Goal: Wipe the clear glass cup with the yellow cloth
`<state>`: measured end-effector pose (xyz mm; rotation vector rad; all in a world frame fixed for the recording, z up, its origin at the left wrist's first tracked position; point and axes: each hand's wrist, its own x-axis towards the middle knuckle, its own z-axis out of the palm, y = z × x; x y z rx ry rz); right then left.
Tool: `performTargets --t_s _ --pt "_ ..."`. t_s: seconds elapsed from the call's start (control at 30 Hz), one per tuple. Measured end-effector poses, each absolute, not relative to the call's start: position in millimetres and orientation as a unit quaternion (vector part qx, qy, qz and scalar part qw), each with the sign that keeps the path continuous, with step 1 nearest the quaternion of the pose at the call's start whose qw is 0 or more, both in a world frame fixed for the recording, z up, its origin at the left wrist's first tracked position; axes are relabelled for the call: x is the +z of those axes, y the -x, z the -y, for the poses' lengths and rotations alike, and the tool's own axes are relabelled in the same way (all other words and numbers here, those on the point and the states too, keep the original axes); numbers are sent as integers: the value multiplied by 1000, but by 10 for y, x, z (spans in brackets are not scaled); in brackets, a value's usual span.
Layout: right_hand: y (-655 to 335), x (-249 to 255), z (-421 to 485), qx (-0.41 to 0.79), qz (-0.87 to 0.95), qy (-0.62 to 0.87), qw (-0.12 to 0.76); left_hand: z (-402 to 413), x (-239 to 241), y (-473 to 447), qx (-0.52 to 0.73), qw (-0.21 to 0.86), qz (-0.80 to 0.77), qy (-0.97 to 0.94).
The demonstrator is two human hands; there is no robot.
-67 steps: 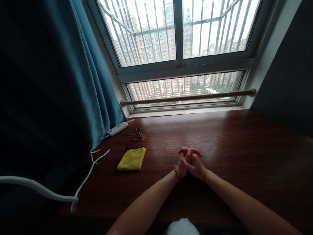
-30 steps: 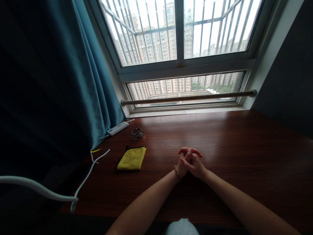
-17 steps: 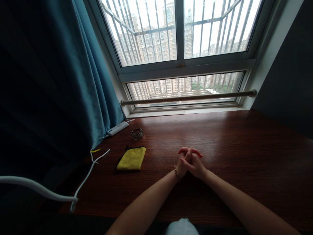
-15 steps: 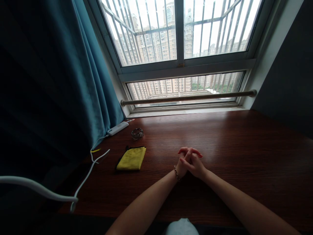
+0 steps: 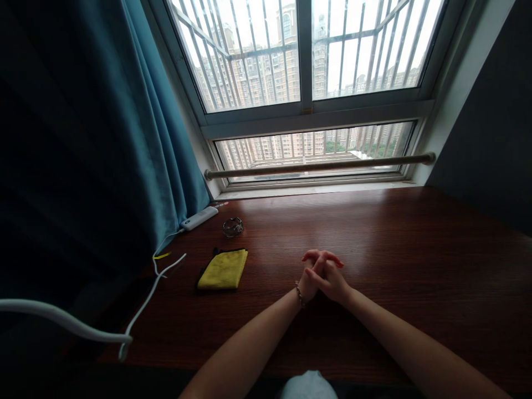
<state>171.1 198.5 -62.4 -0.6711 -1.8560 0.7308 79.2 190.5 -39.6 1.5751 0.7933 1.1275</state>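
My left hand [image 5: 307, 285] and my right hand [image 5: 334, 281] rest clasped on the brown wooden tabletop [image 5: 399, 238], fingers interlaced. Nothing shows between them apart from each other's fingers. A beaded bracelet [image 5: 300, 295] circles my left wrist. To the left of the hands lies a folded yellow cloth [image 5: 223, 270] with a black edge, apart from them. Behind the cloth sits a looped metal band [image 5: 233, 227]; whether it is a watch or a bracelet I cannot tell.
A white power strip [image 5: 200, 218] lies near the blue curtain [image 5: 166, 138] at the far left. White cables [image 5: 145, 302] run along the left side. Beyond the tabletop is a barred window with a horizontal rail [image 5: 320, 166] across its lower part.
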Motion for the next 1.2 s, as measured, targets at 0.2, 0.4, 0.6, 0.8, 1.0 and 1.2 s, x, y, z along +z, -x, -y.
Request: performTargets --t_s 0.2,0.4,0.6,0.8,1.0,1.2 --pt "-1710 -619 -1987 307 764 272 498 -1930 -463 -793 503 503 -282 -643" --pt "-1716 -645 -1995 296 766 279 497 -1939 -486 -794 495 519 -275 -641" --pt "-1713 -646 -1993 305 763 274 499 -1934 -457 -791 500 504 -281 -646" --pt "-1708 -656 -2004 302 765 273 500 -1940 -469 -795 504 504 -271 -646" --pt "-1709 -673 -2013 304 762 275 501 -1961 -507 -800 510 504 -267 -644" --pt "-1711 -652 -2000 305 763 277 499 -1939 -469 -789 504 492 -277 -653"
